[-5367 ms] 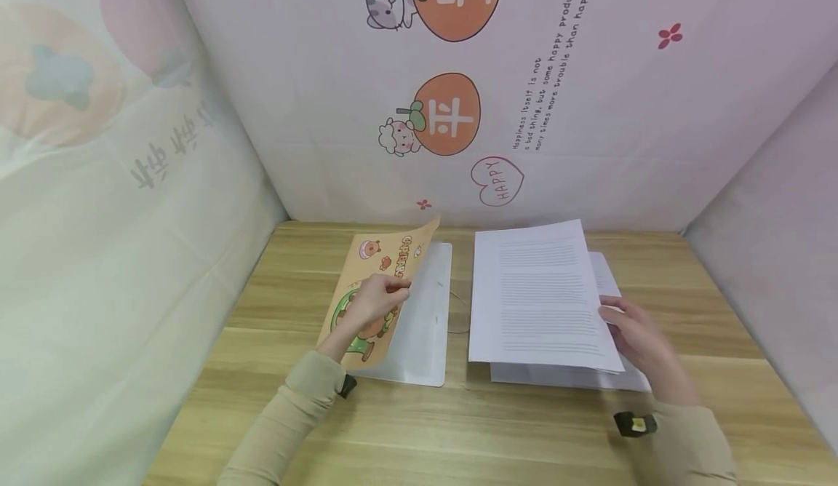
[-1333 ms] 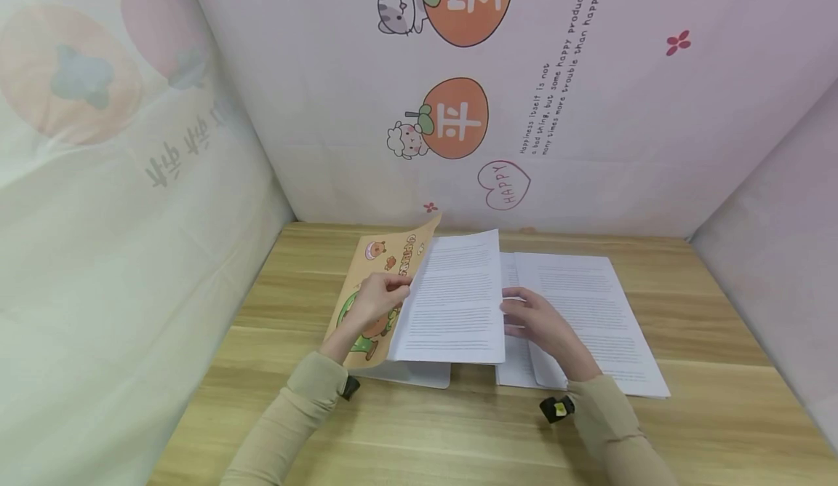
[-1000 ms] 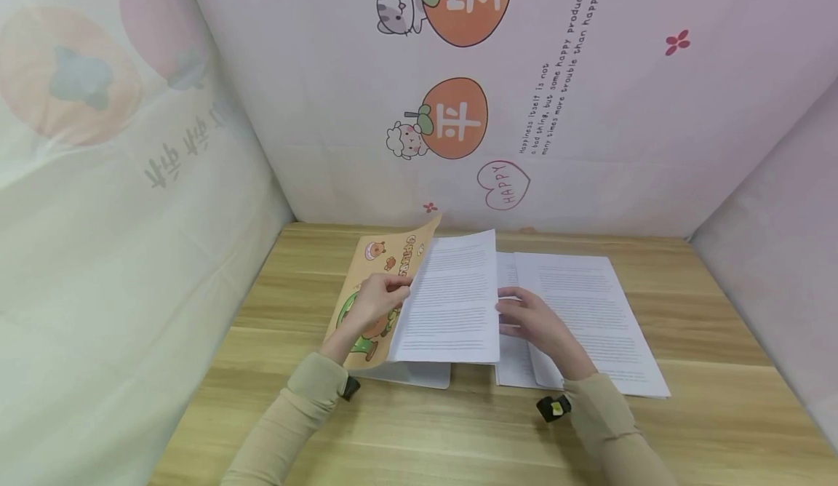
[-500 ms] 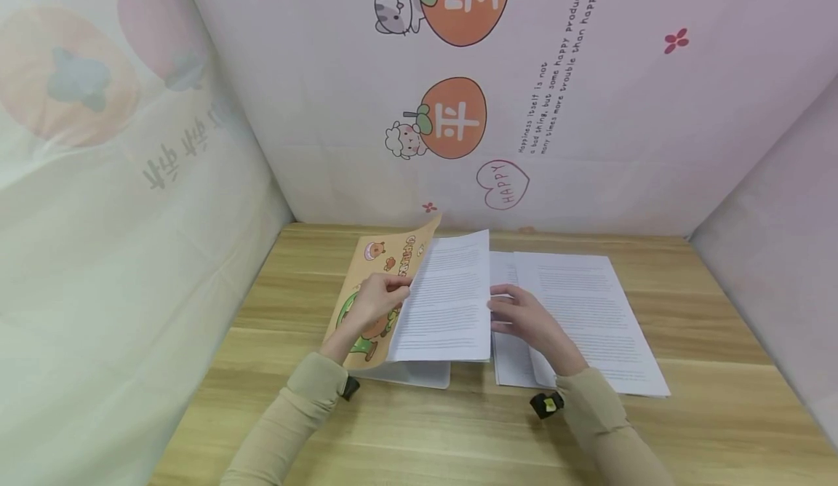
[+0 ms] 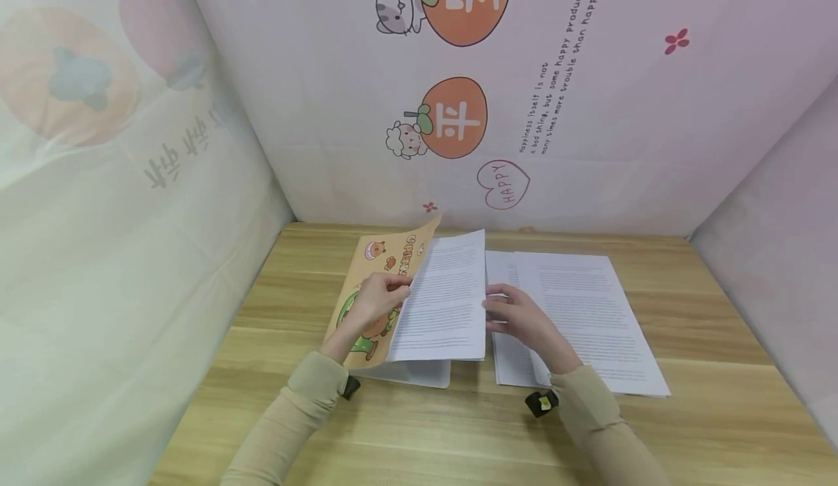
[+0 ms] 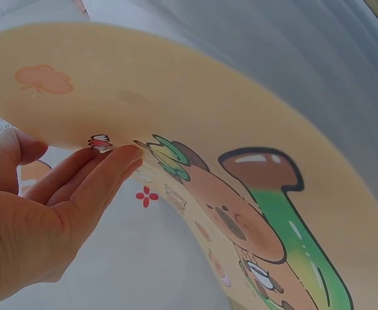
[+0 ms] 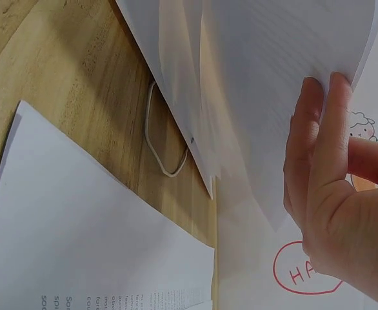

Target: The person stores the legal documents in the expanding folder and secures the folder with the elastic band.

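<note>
An orange folder (image 5: 376, 260) with capybara cartoons lies on the left of the table, its cover lifted. My left hand (image 5: 380, 297) pinches the cover's free edge; in the left wrist view the fingers (image 6: 102, 174) lie against the curved cover (image 6: 176, 71). Under the cover, printed sheets (image 5: 448, 297) rest partly inside the folder. My right hand (image 5: 520, 315) holds these sheets by their right edge. In the right wrist view its fingers (image 7: 331, 135) lie along the underside of the raised sheets (image 7: 260, 71), and the thumb is mostly hidden.
More printed sheets (image 5: 589, 319) lie overlapping on the wooden table (image 5: 419, 435) to the right, partly behind my right hand. A thin elastic cord (image 7: 149, 129) loops out from the folder's edge. Printed cloth walls (image 5: 589, 180) stand behind and on both sides.
My right hand brought the sheets left from above the right-hand papers into the folder, and keeps sliding them slightly further left. My left hand stays on the lifted cover.
</note>
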### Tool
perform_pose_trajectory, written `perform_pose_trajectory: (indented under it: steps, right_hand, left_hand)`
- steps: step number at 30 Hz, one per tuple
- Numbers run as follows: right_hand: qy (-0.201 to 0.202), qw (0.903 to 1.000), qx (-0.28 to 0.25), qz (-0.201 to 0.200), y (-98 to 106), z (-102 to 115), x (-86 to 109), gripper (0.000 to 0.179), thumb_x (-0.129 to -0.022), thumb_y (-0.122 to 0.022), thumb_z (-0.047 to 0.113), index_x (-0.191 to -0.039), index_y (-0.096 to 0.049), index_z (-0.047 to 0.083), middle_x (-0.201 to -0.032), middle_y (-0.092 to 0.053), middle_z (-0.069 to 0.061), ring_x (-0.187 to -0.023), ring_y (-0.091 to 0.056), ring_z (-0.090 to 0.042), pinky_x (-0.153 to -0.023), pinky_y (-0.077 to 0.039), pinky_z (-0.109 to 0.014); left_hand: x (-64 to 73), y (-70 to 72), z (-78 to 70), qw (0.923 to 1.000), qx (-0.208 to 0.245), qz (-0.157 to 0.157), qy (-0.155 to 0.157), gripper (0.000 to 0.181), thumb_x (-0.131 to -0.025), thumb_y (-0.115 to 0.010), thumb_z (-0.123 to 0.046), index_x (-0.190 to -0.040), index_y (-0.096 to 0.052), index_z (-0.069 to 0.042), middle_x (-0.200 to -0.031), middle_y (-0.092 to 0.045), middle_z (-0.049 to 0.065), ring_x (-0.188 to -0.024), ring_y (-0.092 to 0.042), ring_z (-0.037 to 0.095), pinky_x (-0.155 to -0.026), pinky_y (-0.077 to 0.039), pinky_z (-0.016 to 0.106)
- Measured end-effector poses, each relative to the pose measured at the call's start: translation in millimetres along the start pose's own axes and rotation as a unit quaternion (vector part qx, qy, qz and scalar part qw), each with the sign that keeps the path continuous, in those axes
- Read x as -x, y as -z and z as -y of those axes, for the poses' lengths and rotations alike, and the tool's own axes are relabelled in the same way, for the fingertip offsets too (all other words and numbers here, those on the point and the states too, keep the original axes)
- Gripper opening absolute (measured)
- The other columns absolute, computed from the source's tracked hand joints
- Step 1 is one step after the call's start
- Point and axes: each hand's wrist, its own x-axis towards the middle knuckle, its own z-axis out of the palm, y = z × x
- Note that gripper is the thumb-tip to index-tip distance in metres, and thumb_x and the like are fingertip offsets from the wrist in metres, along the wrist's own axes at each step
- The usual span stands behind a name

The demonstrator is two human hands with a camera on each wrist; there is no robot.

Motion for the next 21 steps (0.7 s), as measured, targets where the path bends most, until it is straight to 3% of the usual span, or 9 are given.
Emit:
perform_pose_trajectory:
  steps: [6,15,21]
  right_hand:
    - [0.01,0.9999,-0.004,0.008,-3,2,-0.8,0.05,-0.101,-0.05,0.015,-0.141,-0.033,-0.009,-0.111,-0.064,-0.006,-0.09,-0.065,-0.006,-0.079,-0.057,-0.019]
    - [0.016,0.9998,-0.004,0.012,-8,5,-5.5,0.048,-0.102,-0.049,0.013,-0.141,-0.034,-0.009,-0.118,-0.063,-0.012,-0.091,-0.066,-0.006,-0.08,-0.057,-0.019]
    - [0.014,0.9998,-0.011,0.002,-12,5,-9.5,0.044,-0.101,-0.051,0.012,-0.138,-0.038,-0.008,-0.111,-0.064,-0.006,-0.089,-0.065,-0.005,-0.08,-0.057,-0.019]
  left_hand:
    - [0.0,-0.4,0.0,1.0,0.001,-0.001,-0.003,0.035,-0.093,-0.059,-0.011,-0.124,-0.067,0.002,-0.121,-0.07,0.021,-0.098,-0.07,0.033,-0.072,-0.059,0.026]
    - [-0.5,-1.1,0.9,1.0,0.007,-0.003,-0.002,0.035,-0.092,-0.059,-0.011,-0.124,-0.067,0.002,-0.121,-0.07,0.021,-0.099,-0.07,0.031,-0.073,-0.06,0.027]
    - [-0.1,-0.6,0.9,0.9999,0.01,-0.005,-0.003,0.035,-0.092,-0.059,-0.011,-0.124,-0.067,0.002,-0.12,-0.07,0.022,-0.101,-0.07,0.031,-0.075,-0.061,0.029]
